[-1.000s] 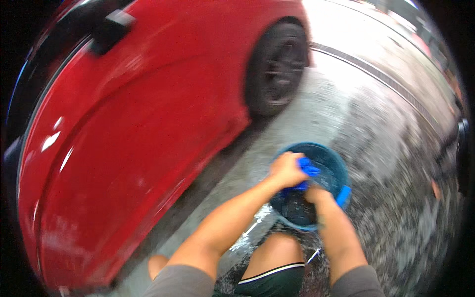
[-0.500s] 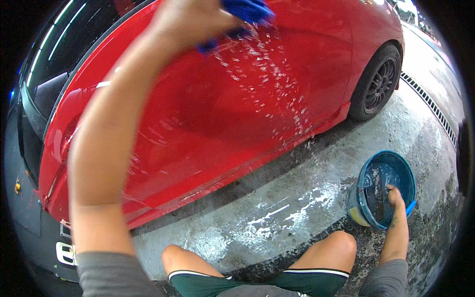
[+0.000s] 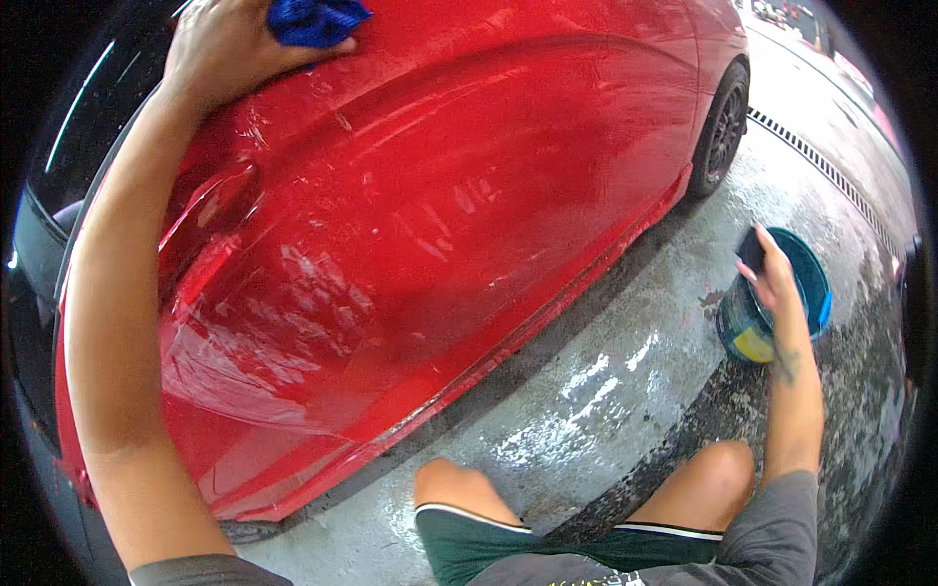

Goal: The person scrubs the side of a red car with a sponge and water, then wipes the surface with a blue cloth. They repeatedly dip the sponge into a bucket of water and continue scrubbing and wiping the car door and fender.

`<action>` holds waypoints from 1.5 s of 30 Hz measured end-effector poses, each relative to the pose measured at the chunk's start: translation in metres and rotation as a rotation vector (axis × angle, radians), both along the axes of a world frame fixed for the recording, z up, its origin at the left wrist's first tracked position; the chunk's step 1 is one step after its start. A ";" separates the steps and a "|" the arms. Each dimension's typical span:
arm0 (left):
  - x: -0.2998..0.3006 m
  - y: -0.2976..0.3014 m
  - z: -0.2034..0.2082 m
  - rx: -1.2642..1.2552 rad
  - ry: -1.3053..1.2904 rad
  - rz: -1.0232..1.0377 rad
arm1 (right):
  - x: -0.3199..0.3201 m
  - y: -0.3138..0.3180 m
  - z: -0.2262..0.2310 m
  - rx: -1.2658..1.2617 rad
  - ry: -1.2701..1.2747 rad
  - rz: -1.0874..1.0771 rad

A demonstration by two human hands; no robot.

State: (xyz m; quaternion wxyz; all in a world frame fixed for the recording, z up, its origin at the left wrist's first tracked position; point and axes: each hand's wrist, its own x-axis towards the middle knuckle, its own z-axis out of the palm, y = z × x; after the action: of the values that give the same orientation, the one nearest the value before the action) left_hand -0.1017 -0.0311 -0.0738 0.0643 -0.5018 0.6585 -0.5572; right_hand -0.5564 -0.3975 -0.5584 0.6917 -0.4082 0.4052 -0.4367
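My left hand (image 3: 223, 51) is closed on a crumpled blue cloth (image 3: 319, 21), up against the top of the red car door (image 3: 469, 205). Wet streaks and whitish splashes cover the door's lower left part, near the door handle (image 3: 207, 210). Over at the right, my right hand (image 3: 777, 273) grips a dark, flat piece (image 3: 750, 252), with thumb and fingers on either side of it. It is held above the near rim of a teal bucket (image 3: 811, 256). What the dark piece is made of, I cannot make out. The bucket's inside is partly hidden by my hand.
Wet grey concrete (image 3: 576, 391) lies between the car and my knees. Behind the bucket, a drain grate (image 3: 831, 171) runs along the floor. The car's wheel (image 3: 723, 132) stands at the far right, and a side mirror (image 3: 41, 239) juts out at left.
My left hand has moved left with the blue cloth, and the stream of water falling from it is gone. My right hand has risen out of the bucket with the dark piece.
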 end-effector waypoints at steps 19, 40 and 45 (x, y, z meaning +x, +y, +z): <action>0.020 -0.002 -0.012 -0.093 0.008 -0.016 | 0.395 0.261 0.174 -1.004 0.358 -0.445; 0.025 -0.005 -0.001 0.006 -0.084 0.000 | 0.411 0.313 0.190 -1.086 0.247 -0.397; 0.019 -0.012 -0.012 0.040 -0.058 -0.030 | 0.398 0.362 0.164 -1.316 0.203 -0.212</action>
State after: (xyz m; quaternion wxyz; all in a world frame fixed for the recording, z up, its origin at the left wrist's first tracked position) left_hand -0.0831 -0.0434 -0.0856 0.0853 -0.4742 0.6747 -0.5591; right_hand -0.1583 -0.0354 -0.3943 0.2107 -0.7416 0.1560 -0.6176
